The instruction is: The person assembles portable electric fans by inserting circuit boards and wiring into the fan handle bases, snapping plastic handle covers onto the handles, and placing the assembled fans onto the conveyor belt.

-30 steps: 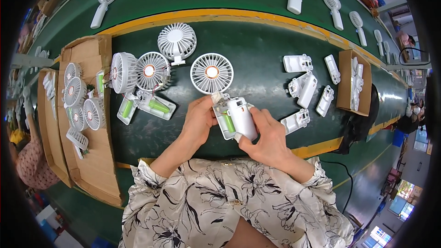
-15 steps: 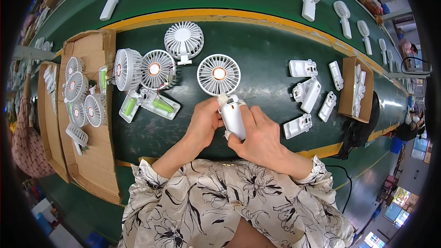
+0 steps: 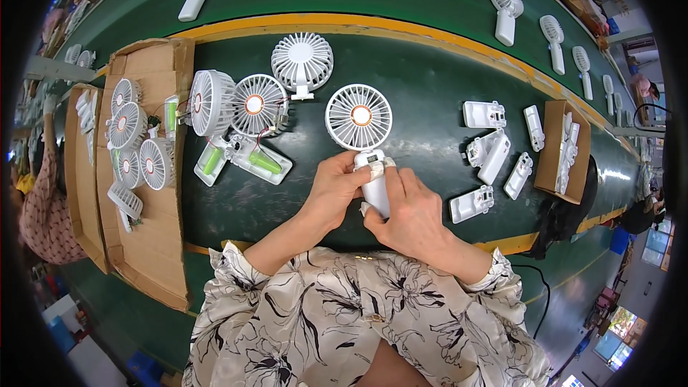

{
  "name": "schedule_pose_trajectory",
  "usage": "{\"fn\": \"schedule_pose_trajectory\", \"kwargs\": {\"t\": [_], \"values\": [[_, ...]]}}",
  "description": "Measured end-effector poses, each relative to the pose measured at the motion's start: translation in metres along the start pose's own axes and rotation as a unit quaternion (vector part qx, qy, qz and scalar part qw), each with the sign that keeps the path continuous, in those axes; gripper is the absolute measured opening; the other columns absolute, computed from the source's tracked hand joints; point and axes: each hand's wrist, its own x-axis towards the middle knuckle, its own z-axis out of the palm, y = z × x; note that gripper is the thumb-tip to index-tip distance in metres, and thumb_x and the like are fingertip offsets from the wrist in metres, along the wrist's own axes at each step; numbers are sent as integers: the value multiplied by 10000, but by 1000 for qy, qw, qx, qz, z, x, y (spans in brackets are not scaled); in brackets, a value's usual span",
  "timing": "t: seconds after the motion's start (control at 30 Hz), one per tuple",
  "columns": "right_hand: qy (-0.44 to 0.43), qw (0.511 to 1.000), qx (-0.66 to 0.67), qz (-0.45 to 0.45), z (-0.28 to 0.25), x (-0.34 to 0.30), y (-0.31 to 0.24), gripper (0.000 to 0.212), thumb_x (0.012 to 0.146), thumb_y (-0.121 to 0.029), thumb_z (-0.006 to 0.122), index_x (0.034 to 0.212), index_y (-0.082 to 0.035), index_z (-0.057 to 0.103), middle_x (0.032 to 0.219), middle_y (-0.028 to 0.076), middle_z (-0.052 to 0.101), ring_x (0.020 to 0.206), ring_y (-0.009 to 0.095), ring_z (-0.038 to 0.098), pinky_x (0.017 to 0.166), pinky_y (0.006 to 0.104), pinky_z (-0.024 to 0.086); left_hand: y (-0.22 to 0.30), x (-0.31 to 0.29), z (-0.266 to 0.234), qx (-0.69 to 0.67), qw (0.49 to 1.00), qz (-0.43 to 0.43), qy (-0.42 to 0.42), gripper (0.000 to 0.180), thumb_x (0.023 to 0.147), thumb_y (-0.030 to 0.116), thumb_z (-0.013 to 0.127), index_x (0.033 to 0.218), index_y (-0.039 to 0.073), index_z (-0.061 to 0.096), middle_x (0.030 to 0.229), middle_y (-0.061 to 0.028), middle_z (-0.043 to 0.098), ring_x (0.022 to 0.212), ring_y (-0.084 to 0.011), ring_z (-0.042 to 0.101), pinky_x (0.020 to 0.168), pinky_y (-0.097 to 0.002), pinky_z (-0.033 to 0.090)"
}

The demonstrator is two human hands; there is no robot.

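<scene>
A white handheld fan [image 3: 359, 116] lies in front of me, its round grille facing up with an orange ring round the hub. Both hands are closed round its white handle. My left hand [image 3: 331, 188] grips the upper left side, thumb laid across the front just below a small dark window. From the right, my right hand [image 3: 414, 209] holds the handle, its fingertips along the edge and its thumb lower down. White wraps cover some fingertips. Left of this fan, a second fan head [image 3: 302, 59] lies back up, near two more heads wired to open handle shells [image 3: 261, 162] with green batteries.
A cardboard tray [image 3: 154, 244] with several fan heads stands at left. Several white handle shells [image 3: 494, 159] lie at right, beside a small cardboard box [image 3: 582, 147] of white parts. Beyond the yellow edge strip, finished-looking fans [image 3: 506, 14] lie on a green belt.
My left thumb has come across the front of the handle, below the dark window. The handle stands straighter in line with the fan head. The fans on the belt have shifted in view.
</scene>
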Motion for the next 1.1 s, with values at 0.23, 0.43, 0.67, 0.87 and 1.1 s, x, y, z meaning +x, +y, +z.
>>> {"fn": "schedule_pose_trajectory", "kwargs": {"t": [0.23,0.43,0.67,0.87,1.1], "values": [[2,1000,-5,-1,0,1,0,487,569,-151,618,964,96,476,729,124,459,597,252,545,429,332,457,9,5,4,1,997,-51,51,270,832,150,526,1034,-29,536,930,-82,584,813,-150,585,689,-280,491],[42,999,6,0,-3,0,4,489,598,-198,654,993,43,495,759,106,470,607,246,546,474,321,462,6,8,-2,-58,997,-20,37,287,830,109,511,1060,-62,502,1034,-167,571,920,-231,577,816,-353,470],[-98,917,318,222,3,4,22,336,697,-181,641,931,36,537,702,118,580,630,136,563,569,277,451,8,3,4,-55,991,104,-70,332,824,149,540,1097,-30,487,1060,-204,558,1011,-284,535,894,-397,421],[-56,877,439,187,8,3,20,315,698,-192,623,875,46,517,706,162,591,629,264,612,554,344,472,7,-1,7,-64,982,143,-107,289,830,91,517,1078,-54,504,1032,-197,569,978,-252,556,851,-366,455],[-79,861,445,232,8,9,15,339,679,-169,661,931,26,546,744,80,599,665,113,568,594,264,463,1,-5,11,-45,984,159,-65,288,819,107,547,1054,-59,527,1018,-192,581,930,-225,575,818,-333,465]]}}
